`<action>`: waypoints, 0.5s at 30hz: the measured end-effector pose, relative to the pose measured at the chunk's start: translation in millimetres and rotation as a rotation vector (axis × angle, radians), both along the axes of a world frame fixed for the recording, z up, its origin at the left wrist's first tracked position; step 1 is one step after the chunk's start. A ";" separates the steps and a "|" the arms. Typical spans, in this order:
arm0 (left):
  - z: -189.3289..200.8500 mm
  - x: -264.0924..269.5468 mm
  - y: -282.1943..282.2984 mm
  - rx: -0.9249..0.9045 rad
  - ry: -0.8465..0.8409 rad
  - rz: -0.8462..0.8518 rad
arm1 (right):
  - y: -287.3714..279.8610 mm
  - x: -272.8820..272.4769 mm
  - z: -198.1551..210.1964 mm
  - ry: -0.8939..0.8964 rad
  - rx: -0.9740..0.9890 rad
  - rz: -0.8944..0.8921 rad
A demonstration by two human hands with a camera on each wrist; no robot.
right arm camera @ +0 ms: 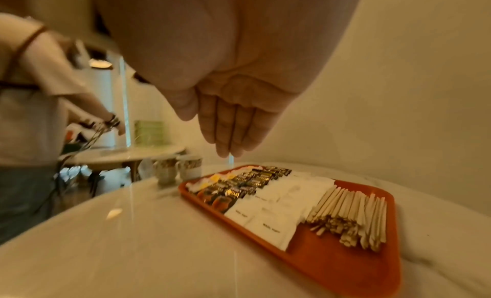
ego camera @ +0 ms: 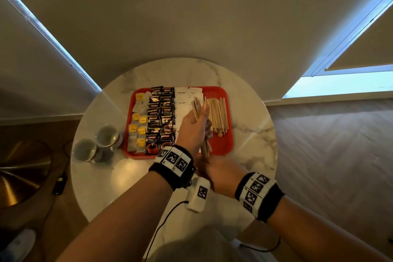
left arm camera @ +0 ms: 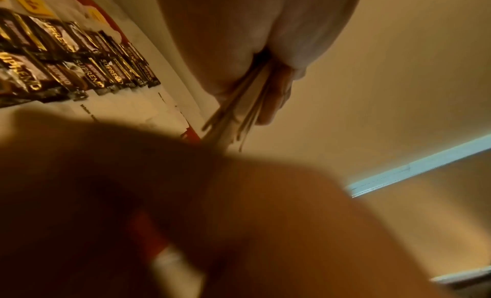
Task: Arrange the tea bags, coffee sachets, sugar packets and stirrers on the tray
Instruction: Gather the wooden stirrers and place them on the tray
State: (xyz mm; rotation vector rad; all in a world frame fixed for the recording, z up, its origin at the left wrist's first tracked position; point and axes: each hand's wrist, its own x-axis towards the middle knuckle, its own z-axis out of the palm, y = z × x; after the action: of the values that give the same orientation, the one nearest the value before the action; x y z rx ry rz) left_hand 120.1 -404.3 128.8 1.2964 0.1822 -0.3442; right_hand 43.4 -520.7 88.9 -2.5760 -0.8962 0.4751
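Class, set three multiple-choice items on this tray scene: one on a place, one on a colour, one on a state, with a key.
1. Where on the red plastic tray does the pile of loose wooden stirrers lie?
A. left end
B. right end
C. middle

2. What colour are the tea-bag tags?
A. yellow
B. green
C. blue

3. What is the left hand doing?
A. resting flat on the table
B. gripping a bundle of wooden stirrers
C. holding a mug

Key:
1 B, the pile lies beyond the white sugar packets.
2 A, the head view shows yellow tags marked TEA.
3 B, the fingers curl round the sticks.
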 end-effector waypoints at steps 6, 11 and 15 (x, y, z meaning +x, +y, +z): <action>6.1 3.9 6.0 -0.032 0.006 0.052 | -2.9 1.9 -7.3 0.020 -0.170 0.140; -8.8 -16.1 -5.2 0.037 0.021 -0.031 | 5.1 17.5 15.7 0.071 -0.172 0.055; -18.2 -11.0 5.3 0.049 0.044 0.032 | -2.0 14.4 6.7 0.246 -0.129 -0.073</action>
State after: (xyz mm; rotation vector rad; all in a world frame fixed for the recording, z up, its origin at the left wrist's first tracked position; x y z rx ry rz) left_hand 109.0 -399.0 110.7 1.3340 0.2497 -0.3431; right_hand 57.8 -522.7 95.6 -2.5795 -0.7043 0.8312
